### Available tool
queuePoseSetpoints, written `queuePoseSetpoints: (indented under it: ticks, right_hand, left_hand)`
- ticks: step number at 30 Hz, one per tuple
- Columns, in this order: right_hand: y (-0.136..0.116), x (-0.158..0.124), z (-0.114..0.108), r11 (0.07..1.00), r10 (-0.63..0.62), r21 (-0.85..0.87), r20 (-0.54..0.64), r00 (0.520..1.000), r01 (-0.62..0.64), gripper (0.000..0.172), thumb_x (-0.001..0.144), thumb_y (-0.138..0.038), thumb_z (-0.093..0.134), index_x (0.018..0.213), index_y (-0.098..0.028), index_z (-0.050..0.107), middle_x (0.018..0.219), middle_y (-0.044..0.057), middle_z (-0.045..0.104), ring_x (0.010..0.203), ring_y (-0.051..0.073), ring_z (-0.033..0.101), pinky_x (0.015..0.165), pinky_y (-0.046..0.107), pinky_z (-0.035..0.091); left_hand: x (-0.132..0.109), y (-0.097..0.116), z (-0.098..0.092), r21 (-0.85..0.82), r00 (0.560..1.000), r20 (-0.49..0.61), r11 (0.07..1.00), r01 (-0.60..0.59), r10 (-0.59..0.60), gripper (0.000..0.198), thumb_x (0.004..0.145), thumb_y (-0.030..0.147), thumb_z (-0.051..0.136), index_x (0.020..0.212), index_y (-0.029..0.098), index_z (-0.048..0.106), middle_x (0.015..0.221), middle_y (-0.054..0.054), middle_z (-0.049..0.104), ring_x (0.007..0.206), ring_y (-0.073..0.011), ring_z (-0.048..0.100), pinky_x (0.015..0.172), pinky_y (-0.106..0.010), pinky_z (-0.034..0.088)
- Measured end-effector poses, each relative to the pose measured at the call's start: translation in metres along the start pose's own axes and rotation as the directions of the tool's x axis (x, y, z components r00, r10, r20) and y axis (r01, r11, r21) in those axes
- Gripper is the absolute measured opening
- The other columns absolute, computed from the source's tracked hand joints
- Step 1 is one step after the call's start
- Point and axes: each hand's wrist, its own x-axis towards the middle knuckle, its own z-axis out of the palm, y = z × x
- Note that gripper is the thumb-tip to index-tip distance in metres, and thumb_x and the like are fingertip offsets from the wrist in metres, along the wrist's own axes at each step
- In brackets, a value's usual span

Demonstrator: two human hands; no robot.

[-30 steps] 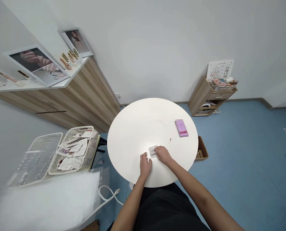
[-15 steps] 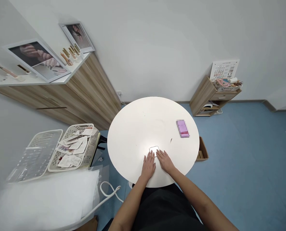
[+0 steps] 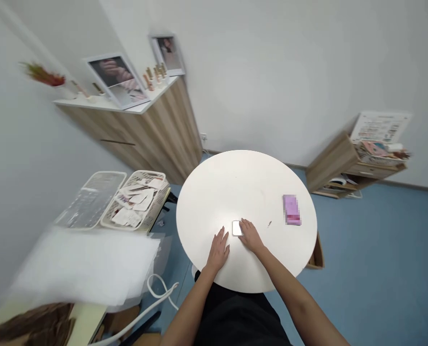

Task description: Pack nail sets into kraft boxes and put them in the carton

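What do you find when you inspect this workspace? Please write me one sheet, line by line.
surface: round white table, small dark mark on it
job's things: small clear plastic case, lying on the table
clutter: pink box, blurred, on the table
grips: right hand open, fingers over the case; left hand open, flat on the table beside it
cables: white cable, looped above the floor, lower left
surroundings: basket of paper cards, wooden cabinet, blue floor

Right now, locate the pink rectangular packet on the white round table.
In the head view, the pink packet sits right of centre on the white round table, beyond the right hand.
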Motion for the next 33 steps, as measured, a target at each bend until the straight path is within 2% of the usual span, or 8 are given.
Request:
queuePoseSetpoints:
  ticks: [4,7,12,16,19,24,29,33]
  right_hand:
    - [-0.005,0.022,-0.002,0.999,-0.013,-0.049,0.002,1.000,0.013,0.056,0.088,-0.028,0.052,0.141,-0.013,0.040,0.146,0.020,0.043,0.138,0.035,0.034,0.111,0.056,0.028]
    - [-0.028,0.037,0.003,0.995,-0.099,-0.033,-0.023,0.995,0.098,0.054,0.092,-0.029,0.045,0.143,-0.014,0.037,0.148,0.018,0.041,0.139,0.033,0.032,0.111,0.056,0.029]
    - [-0.100,0.064,0.019,0.952,-0.303,0.050,-0.025,0.953,0.303,0.049,0.094,-0.026,0.039,0.142,-0.015,0.038,0.144,0.018,0.045,0.135,0.032,0.037,0.108,0.054,0.034]
    - [-0.174,0.080,0.037,0.909,-0.408,0.104,0.010,0.913,0.405,0.045,0.094,-0.024,0.039,0.138,-0.014,0.043,0.139,0.017,0.049,0.129,0.030,0.043,0.105,0.051,0.040]
    - [-0.232,0.086,0.051,0.883,-0.460,0.130,0.051,0.886,0.451,0.043,0.093,-0.022,0.041,0.134,-0.013,0.047,0.135,0.017,0.052,0.125,0.029,0.047,0.104,0.049,0.042]
    - [-0.311,0.084,0.074,0.849,-0.525,0.149,0.132,0.841,0.507,0.044,0.090,-0.019,0.046,0.133,-0.015,0.049,0.134,0.016,0.053,0.123,0.029,0.049,0.103,0.048,0.043]
    - [-0.360,0.082,0.094,0.833,-0.554,0.134,0.200,0.808,0.537,0.043,0.088,-0.016,0.048,0.131,-0.015,0.052,0.135,0.016,0.054,0.122,0.030,0.050,0.102,0.046,0.044]
    - [-0.388,0.078,0.105,0.829,-0.559,0.140,0.229,0.797,0.541,0.041,0.089,-0.016,0.048,0.129,-0.016,0.053,0.135,0.016,0.054,0.122,0.029,0.050,0.100,0.046,0.045]
  left_hand:
    - [-0.025,-0.027,-0.032,-0.031,0.957,-0.183,0.974,0.225,-0.227,0.040,0.096,0.024,0.035,0.134,0.022,0.049,0.144,-0.011,0.048,0.135,-0.0246,0.044,0.111,-0.049,0.038]
    - [-0.059,-0.056,-0.067,-0.070,0.847,-0.329,0.905,0.419,-0.418,0.037,0.096,0.030,0.037,0.128,0.024,0.054,0.132,-0.010,0.056,0.125,-0.0263,0.052,0.105,-0.048,0.045]
    - [-0.135,-0.108,-0.122,-0.115,0.626,-0.526,0.778,0.618,-0.576,0.038,0.096,0.035,0.038,0.128,0.023,0.053,0.125,-0.013,0.056,0.120,-0.0289,0.052,0.101,-0.048,0.047]
    - [-0.195,-0.150,-0.146,-0.067,0.546,-0.574,0.699,0.712,-0.610,0.043,0.094,0.037,0.042,0.133,0.020,0.048,0.134,-0.016,0.052,0.127,-0.0326,0.047,0.104,-0.053,0.043]
    - [-0.231,-0.180,-0.156,-0.004,0.569,-0.535,0.675,0.737,-0.624,0.049,0.093,0.037,0.044,0.137,0.016,0.045,0.144,-0.018,0.046,0.135,-0.0338,0.040,0.109,-0.053,0.037]
    - [-0.266,-0.215,-0.166,0.088,0.673,-0.401,0.705,0.704,-0.621,0.053,0.089,0.035,0.049,0.139,0.020,0.045,0.149,-0.016,0.043,0.139,-0.0332,0.038,0.112,-0.057,0.031]
    - [-0.281,-0.235,-0.181,0.042,0.759,-0.332,0.795,0.605,-0.560,0.042,0.088,0.027,0.051,0.130,0.022,0.054,0.143,-0.012,0.051,0.131,-0.0276,0.049,0.109,-0.047,0.040]
    - [-0.287,-0.243,-0.196,-0.040,0.792,-0.323,0.844,0.535,-0.518,0.029,0.091,0.024,0.046,0.115,0.022,0.061,0.133,-0.009,0.060,0.123,-0.0235,0.056,0.103,-0.042,0.047]
